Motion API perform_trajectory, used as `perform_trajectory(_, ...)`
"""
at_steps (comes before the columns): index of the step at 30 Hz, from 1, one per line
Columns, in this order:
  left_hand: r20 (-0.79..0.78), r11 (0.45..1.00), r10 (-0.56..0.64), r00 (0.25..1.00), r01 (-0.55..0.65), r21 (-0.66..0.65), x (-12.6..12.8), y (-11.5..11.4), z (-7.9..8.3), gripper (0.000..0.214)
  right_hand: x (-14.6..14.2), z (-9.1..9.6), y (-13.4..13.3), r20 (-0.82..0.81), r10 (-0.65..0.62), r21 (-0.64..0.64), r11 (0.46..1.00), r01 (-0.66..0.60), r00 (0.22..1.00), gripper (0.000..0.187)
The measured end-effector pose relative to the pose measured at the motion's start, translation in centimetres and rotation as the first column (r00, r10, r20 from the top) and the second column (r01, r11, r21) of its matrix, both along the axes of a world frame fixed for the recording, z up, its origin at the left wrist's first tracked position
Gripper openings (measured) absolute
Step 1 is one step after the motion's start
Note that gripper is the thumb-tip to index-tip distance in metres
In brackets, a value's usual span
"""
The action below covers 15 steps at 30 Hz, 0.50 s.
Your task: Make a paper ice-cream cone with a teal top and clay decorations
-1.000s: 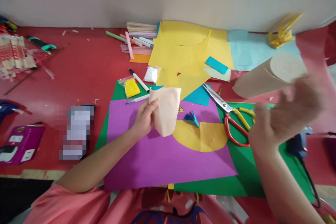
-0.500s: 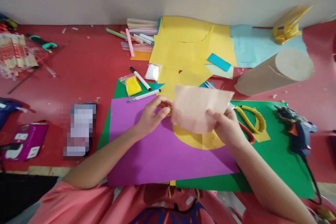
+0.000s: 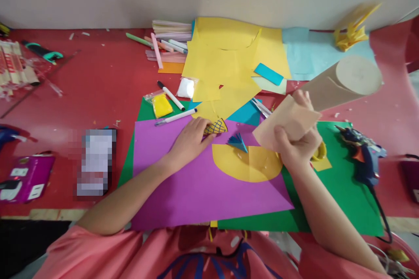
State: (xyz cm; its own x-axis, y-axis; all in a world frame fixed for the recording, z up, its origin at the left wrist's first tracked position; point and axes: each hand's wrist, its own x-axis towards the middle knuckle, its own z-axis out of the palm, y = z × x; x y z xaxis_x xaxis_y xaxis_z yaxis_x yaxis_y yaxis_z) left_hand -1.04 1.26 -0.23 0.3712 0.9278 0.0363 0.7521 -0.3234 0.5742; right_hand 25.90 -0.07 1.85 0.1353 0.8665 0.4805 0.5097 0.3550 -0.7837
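My right hand (image 3: pixel 299 146) grips a peach sheet of paper (image 3: pixel 288 123) and holds it up over the green sheet (image 3: pixel 340 200) at the right. My left hand (image 3: pixel 190 139) lies on the purple sheet (image 3: pixel 203 187), its fingertips closed on a small yellow paper cone with a drawn grid (image 3: pixel 216 127). A small blue folded fan (image 3: pixel 238 141) lies just right of the cone. A yellow half circle (image 3: pixel 248 165) is on the purple sheet below it.
Scissors (image 3: pixel 262 107) lie partly behind the peach paper. A glue gun (image 3: pixel 363 157) rests at the right on the green sheet, a cardboard roll (image 3: pixel 343 80) behind it. Yellow papers (image 3: pixel 225 61), markers (image 3: pixel 170 96) and pens sit at the back. A purple box (image 3: pixel 26 178) is far left.
My right hand has taken the peach paper from the middle and carried it to the right. My left hand let go of it and dropped onto the yellow cone.
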Motion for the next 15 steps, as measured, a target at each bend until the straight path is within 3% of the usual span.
perform_trajectory(2, 0.210, 0.988, 0.049, 0.977, -0.017, -0.153, 0.2, 0.2, 0.5, 0.020, -0.1, 0.4, 0.1, 0.144, 0.066, 0.105, 0.991, -0.082, 0.987, 0.008)
perform_trajectory(4, 0.410, 0.947, 0.115, 0.905, 0.025, -0.321, 0.5, 0.4, 1.3, 0.023, -0.4, 0.7, 0.2, 0.185, 0.141, 0.131, 0.977, -0.167, 0.973, 0.013)
perform_trajectory(7, 0.619, 0.816, 0.213, 0.756, 0.210, -0.538, 1.3, 0.8, 2.6, 0.029, -0.8, 0.8, 0.3, 0.119, 0.175, 0.108, 0.976, -0.188, 0.977, 0.010)
perform_trajectory(9, 0.668, 0.749, 0.256, 0.699, 0.293, -0.594, 1.9, 0.8, 3.1, 0.032, -0.8, 0.6, 0.2, 0.034, 0.162, 0.086, 0.983, -0.164, 0.986, 0.007)
perform_trajectory(11, 0.689, 0.770, 0.258, 0.678, 0.287, -0.570, 2.4, 0.5, 3.0, 0.033, -0.6, 0.3, 0.1, -0.027, 0.129, 0.067, 0.990, -0.127, 0.991, 0.003)
perform_trajectory(15, 0.676, 0.880, 0.175, 0.715, 0.195, -0.434, 2.7, -0.3, 1.5, 0.023, -0.3, -0.3, -0.3, -0.034, 0.031, 0.003, 1.000, -0.031, 0.999, 0.010)
